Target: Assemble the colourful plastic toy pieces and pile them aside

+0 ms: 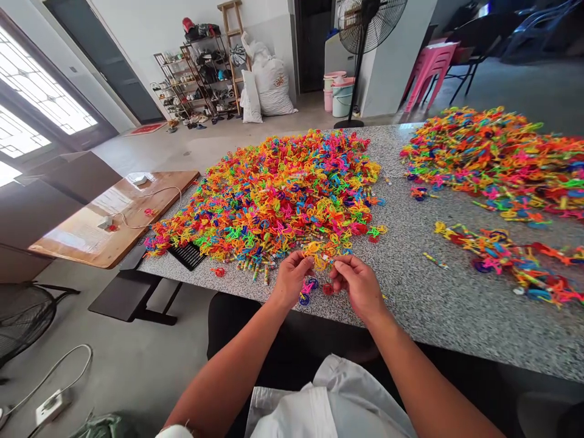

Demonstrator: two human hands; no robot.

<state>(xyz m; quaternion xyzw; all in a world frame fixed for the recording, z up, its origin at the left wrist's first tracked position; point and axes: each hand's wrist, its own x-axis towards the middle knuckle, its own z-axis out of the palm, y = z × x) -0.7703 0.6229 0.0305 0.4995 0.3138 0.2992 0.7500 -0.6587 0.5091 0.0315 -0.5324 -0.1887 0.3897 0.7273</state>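
Handling bright plastic pieces at a speckled grey table.

A broad multicoloured heap covers the table's far left, with a second pile at the far right. At the near edge, just on the near side of the heap, the left hand has thumb and fingers closed in a pinch, and the right hand pinches likewise, facing it. Between them is a yellow-orange plastic piece, right of the left hand and left of the right, equally near both; its long axis seems to run left to right, though fingertips hide its ends. It looks thin, glossy and looped, with a whitish bit by the right fingertips. Nearer lies a small purple-and-pink piece.
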